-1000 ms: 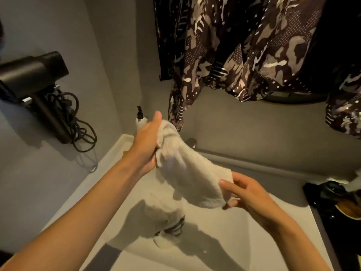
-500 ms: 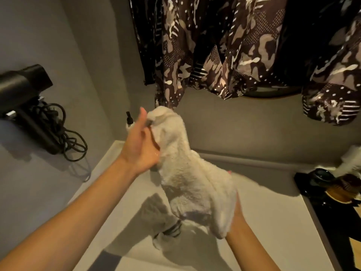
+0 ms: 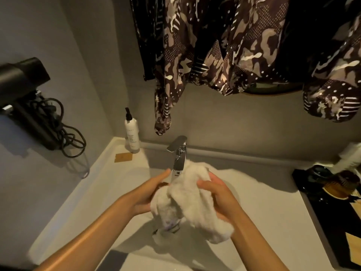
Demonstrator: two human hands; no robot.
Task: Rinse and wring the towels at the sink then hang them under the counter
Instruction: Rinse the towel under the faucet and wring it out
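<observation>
A white towel (image 3: pixel 192 200) is bunched between both my hands just under the chrome faucet (image 3: pixel 178 153), over the white sink (image 3: pixel 259 218). My left hand (image 3: pixel 150 190) cups its left side, fingers reaching toward the spout. My right hand (image 3: pixel 218 194) grips the right side, with part of the cloth hanging below it. A second towel with a dark stripe (image 3: pixel 170 227) lies in the basin beneath, mostly hidden.
A white pump bottle (image 3: pixel 131 133) and a small tan card (image 3: pixel 123 157) sit at the sink's back left corner. A black hair dryer (image 3: pixel 25 90) with coiled cord hangs on the left wall. Patterned fabric (image 3: pixel 224 45) hangs overhead. A dark tray (image 3: pixel 332 192) with items stands to the right.
The towel, held up stretched between raised hands, has come down and is now bunched under the faucet. The view has tilted down, showing faucet and bottle.
</observation>
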